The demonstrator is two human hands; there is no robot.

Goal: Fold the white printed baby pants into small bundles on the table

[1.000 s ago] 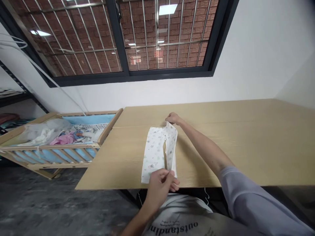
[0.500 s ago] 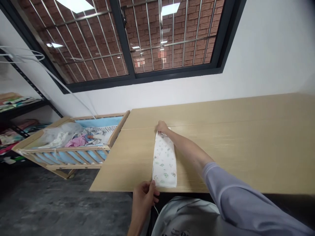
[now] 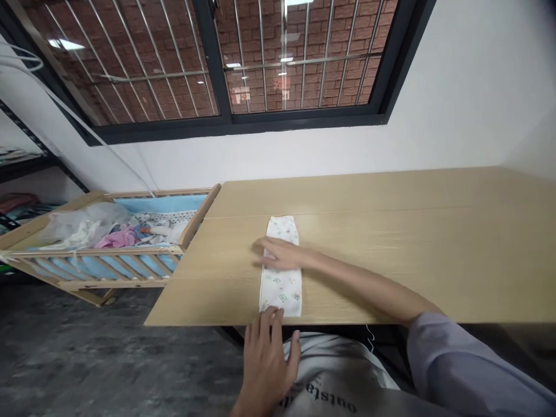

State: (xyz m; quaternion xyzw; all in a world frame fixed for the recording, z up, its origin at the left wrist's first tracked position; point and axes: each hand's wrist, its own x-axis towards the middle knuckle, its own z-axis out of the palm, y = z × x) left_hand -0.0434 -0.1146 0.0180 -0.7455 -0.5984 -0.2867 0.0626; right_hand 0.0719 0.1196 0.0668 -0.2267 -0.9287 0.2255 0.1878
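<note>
A folded white cloth piece with small green and brown prints (image 3: 281,289) lies lengthwise on the wooden table (image 3: 369,249), its near end close to the front edge. Across its middle stretches my right hand (image 3: 280,253), fingers apart and a little blurred; whether it presses on the fabric I cannot tell. My left hand (image 3: 268,350) is at the table's front edge, fingers extended, with the fingertips at the cloth's near end. Neither hand grips anything. Part of the cloth's middle is hidden under my right hand.
Left of the table stands a wooden crib (image 3: 125,250) with blue lining, holding a clear plastic bag (image 3: 89,223) and a pink cloth (image 3: 118,237). Behind the table are a white wall and a barred window (image 3: 299,119). A dark shelf (image 3: 21,168) is at the far left.
My right hand has let go of the cloth's far end and moved toward me over its middle. My left hand has opened from a pinch and its fingers now stretch forward.
</note>
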